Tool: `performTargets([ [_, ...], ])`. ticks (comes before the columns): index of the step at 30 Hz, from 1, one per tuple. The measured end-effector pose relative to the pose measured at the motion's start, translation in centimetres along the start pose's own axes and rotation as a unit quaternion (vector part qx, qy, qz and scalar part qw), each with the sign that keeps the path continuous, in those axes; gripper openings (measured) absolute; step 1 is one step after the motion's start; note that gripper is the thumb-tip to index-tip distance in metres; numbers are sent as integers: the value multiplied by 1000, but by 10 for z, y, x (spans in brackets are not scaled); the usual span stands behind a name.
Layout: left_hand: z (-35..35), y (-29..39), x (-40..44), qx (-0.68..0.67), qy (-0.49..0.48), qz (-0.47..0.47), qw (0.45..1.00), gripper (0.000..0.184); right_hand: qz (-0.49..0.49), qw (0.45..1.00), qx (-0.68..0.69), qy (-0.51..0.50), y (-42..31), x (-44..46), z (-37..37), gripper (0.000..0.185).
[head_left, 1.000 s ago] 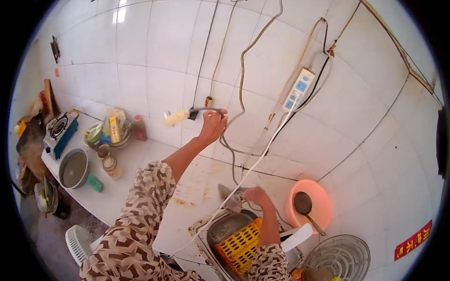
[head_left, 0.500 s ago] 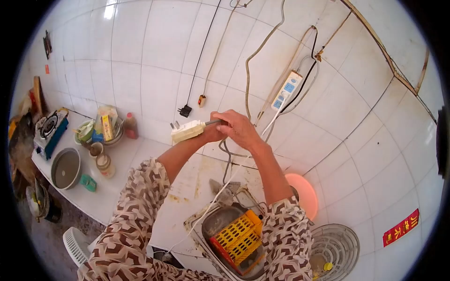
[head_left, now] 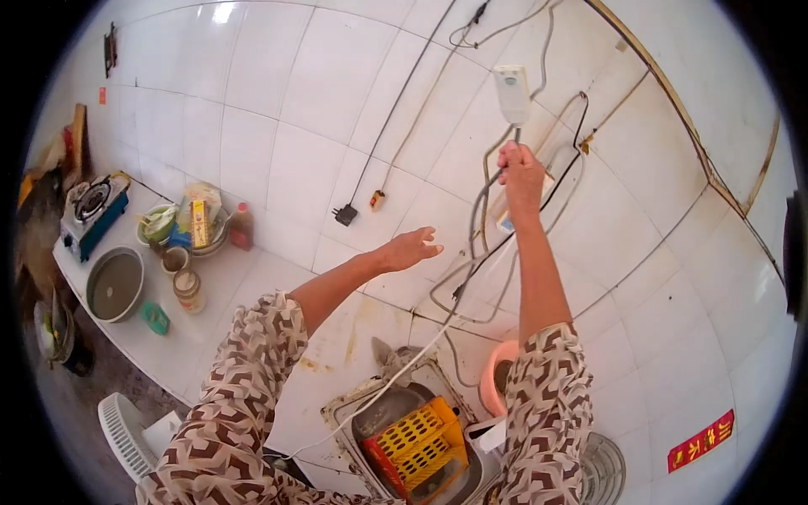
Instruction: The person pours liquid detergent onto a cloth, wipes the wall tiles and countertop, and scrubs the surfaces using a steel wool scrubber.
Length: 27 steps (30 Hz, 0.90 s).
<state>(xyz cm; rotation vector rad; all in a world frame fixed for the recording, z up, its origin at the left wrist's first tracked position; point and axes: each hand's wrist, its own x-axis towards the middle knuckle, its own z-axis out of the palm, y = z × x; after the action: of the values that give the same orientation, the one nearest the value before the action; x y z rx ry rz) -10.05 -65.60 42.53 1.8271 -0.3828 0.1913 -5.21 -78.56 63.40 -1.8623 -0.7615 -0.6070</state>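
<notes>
My right hand (head_left: 522, 178) is raised before the tiled wall, its fingers closed round a grey cable (head_left: 480, 206) just below a large white plug (head_left: 512, 94). The plug points upward above the fist. Lower and to the left, my left hand (head_left: 411, 250) is empty, with thumb and fingers apart. Behind my right forearm, a power strip (head_left: 505, 222) on the wall is mostly hidden. A black adapter (head_left: 345, 215) and a small orange-and-black connector (head_left: 377, 199) hang from cords left of my hands.
A sink (head_left: 345, 414) holds a yellow perforated basket (head_left: 417, 438). Beside it are a pink basin (head_left: 488, 383) and a round wire rack (head_left: 608, 471). On the left counter stand a gas stove (head_left: 94, 210), a metal bowl (head_left: 115, 284) and jars. A white fan (head_left: 126, 433) is lower left.
The white plug has moved up and right in my right hand. My left hand has let go of the cable and opened, while the cable now hangs in loops below my right hand.
</notes>
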Motion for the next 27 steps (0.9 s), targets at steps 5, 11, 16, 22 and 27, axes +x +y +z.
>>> performTargets([
  [5,-31,-4,9,56,17,2,998,61,-44,998,-44,8,-10,50,-5,32],
  [11,-95,46,56,86,244,96,961,47,0,996,-27,86,13,110,-8,31],
  [16,-157,136,116,127,339,298,883,50,-1,995,-30,97,16,139,-21,32],
  [22,-181,210,171,67,283,303,908,58,36,998,-4,53,4,142,-16,33],
  [27,-164,198,154,197,393,276,855,45,-6,999,-29,11,26,140,-23,34],
])
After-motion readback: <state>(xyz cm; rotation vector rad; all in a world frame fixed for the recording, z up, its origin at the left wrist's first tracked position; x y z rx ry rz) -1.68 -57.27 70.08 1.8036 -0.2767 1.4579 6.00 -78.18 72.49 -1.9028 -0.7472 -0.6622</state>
